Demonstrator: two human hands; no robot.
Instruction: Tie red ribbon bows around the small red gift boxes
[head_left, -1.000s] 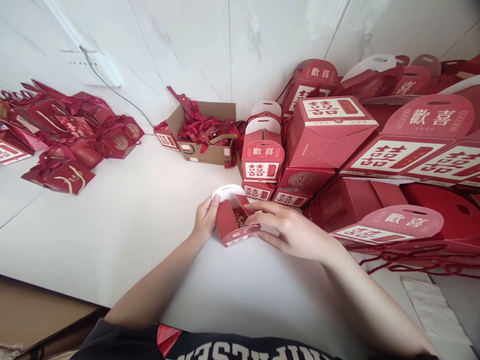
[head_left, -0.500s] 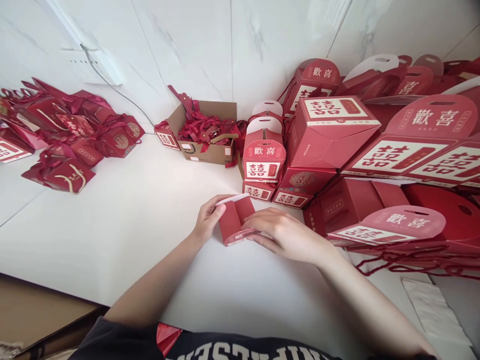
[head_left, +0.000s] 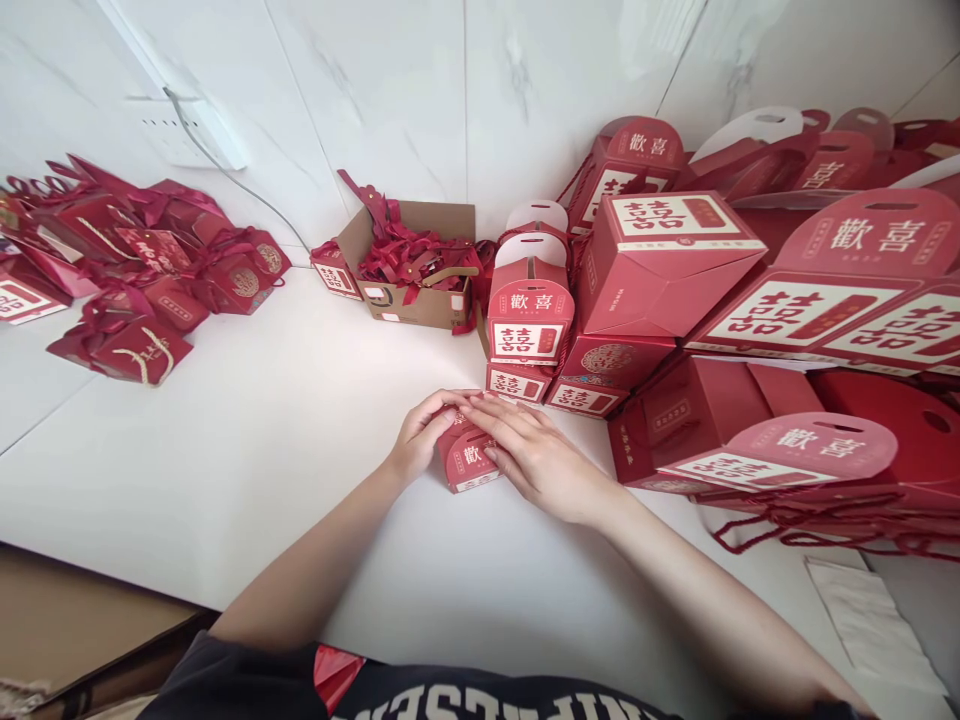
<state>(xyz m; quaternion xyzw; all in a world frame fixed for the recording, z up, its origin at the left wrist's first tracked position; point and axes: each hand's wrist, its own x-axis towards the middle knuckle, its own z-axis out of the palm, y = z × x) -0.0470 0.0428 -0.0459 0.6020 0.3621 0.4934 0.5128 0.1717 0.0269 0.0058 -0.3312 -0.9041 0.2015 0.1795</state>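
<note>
A small red box [head_left: 463, 458] with white characters stands on the white table in front of me, its flaps folded over the top. At its left side my left hand [head_left: 426, 432] grips the box, thumb on the near side and fingers behind. My right hand [head_left: 529, 440] lies over the top and right side, fingers stretched toward the left hand's fingertips. Part of the box is hidden under both hands.
Behind stands an open cardboard box [head_left: 420, 310] of dark red ribbons. Stacked red boxes [head_left: 671, 265] fill the right side. Ribboned red boxes [head_left: 150, 350] are piled at the left. White paper [head_left: 862, 610] lies at the lower right.
My right hand has moved up and left over the box top. The box was open with its inside showing; now its flaps are folded over.
</note>
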